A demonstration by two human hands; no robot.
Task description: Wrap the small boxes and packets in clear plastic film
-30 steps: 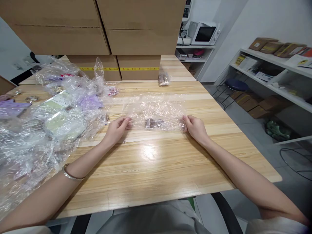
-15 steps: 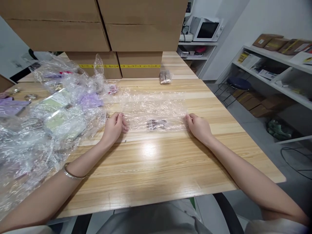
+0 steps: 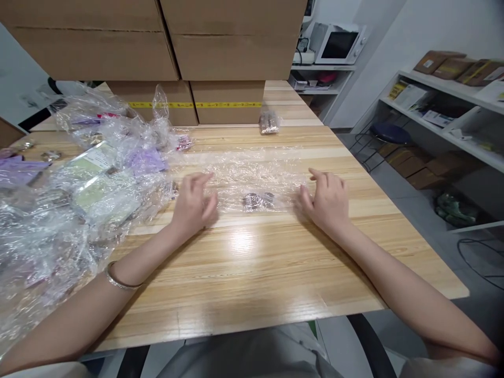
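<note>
Fingers on both hands move apart relative to the frame half a second earlier, where each hand pinches a near corner of the clear plastic film [image 3: 255, 170]. Left hand [image 3: 193, 202]: grip released, thumb and fingers spread, nothing visibly held. Right hand [image 3: 326, 199]: grip likewise released, fingers raised and parted beside the film's right edge. Motion blur affects both hands; whether any fingertip touches the film cannot be told.

Film position: laid out on the worktop [image 3: 244, 273] between the two hands, creased and glossy. Whether it is a flat sheet or a bag cannot be told. Two dark pieces [image 3: 251, 201] show at its near edge, roughly midway between the hands; their exact form is obscured by the plastic.

Effect of the change: the near edge is no longer under tension from the hands. As a judgement, the stretching or straightening action is interrupted or complete, and the film now holds its position unaided.

Surroundings: a heap of clear plastic packaging [image 3: 94, 257] occupies the worktop to the left. One small wrapped bundle [image 3: 269, 122] sits beyond the film, beside the stacked cardboard boxes [image 3: 232, 55].
</note>
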